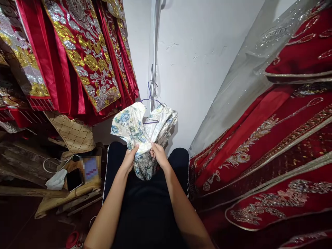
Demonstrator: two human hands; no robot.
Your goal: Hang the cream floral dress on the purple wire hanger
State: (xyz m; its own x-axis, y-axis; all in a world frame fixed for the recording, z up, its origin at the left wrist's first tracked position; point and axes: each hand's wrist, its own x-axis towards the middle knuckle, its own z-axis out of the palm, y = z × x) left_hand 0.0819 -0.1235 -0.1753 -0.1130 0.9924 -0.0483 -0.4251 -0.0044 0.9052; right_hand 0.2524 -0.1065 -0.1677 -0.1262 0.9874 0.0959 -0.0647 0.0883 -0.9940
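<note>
A white floral garment (pixel 129 121) with blue and yellow flowers and short sleeves hangs on a thin purple hanger (pixel 149 93) in front of me. Its lower part drapes down between my knees. My left hand (pixel 130 158) grips the cloth at the left side of the waist, thumb on top. At the front, near the bottom of the V-shaped neckline, my right hand (pixel 158 154) pinches the fabric. The fingers behind the cloth are partly hidden on both hands.
Red embroidered garments (pixel 90 62) hang at the left, and more beaded red garments (pixel 246 155) fill the right beside sheer veiling (pixel 233 79). A wooden stool (pixel 88 186) at lower left bears a phone (pixel 74 180), a white tissue (pixel 57 180) and a cable (pixel 55 160). The white wall (pixel 194 76) stands ahead.
</note>
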